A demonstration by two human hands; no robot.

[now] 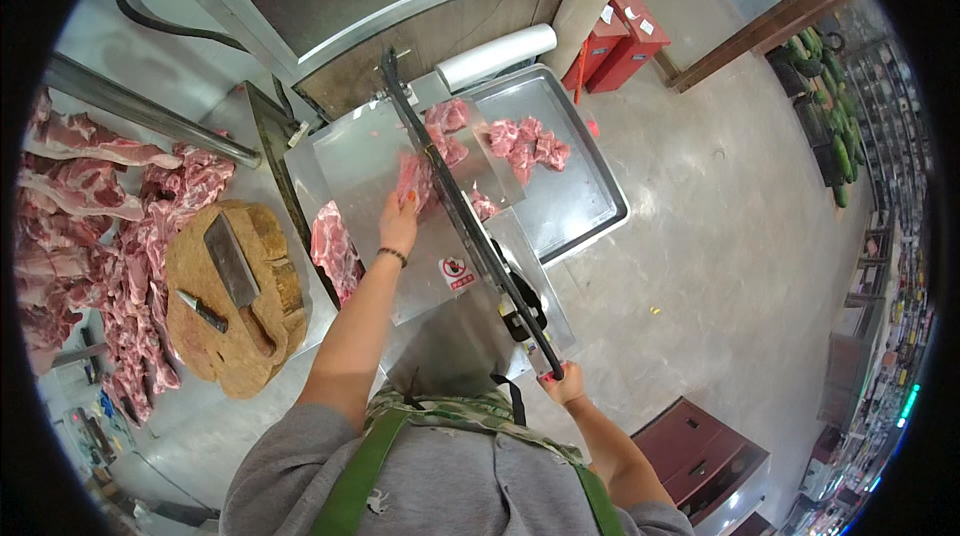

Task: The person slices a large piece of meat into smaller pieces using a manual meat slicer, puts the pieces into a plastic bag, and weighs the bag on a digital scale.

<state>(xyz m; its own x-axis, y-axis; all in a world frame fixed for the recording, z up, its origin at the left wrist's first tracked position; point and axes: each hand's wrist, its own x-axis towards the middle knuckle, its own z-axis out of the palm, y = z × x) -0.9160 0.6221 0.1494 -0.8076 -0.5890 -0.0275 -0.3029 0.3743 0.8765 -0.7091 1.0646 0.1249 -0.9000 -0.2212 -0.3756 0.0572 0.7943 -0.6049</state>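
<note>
A long black-covered bar (pixel 465 217) of a meat cutter runs from the far side towards me above a metal bed. My right hand (pixel 564 383) is closed around the handle at its near end. My left hand (pixel 400 215) grips a piece of raw meat (pixel 414 177), partly blurred, just left of the bar. Cut meat pieces (pixel 448 132) lie near the bar's far part, partly behind a clear plate. Right of it, more cut pieces (pixel 528 146) lie in a metal tray (pixel 616 206). A larger raw cut (pixel 334 249) rests at the bed's left edge.
On the left, a round wooden chopping block (pixel 202 348) bears a cleaver (pixel 231 260) and a small knife (pixel 201 311). Piled raw meat (pixel 135 273) lies beyond it. A plastic film roll (pixel 496 55) and red boxes (pixel 637 33) stand at the back; a dark red cabinet (pixel 694 453) is lower right.
</note>
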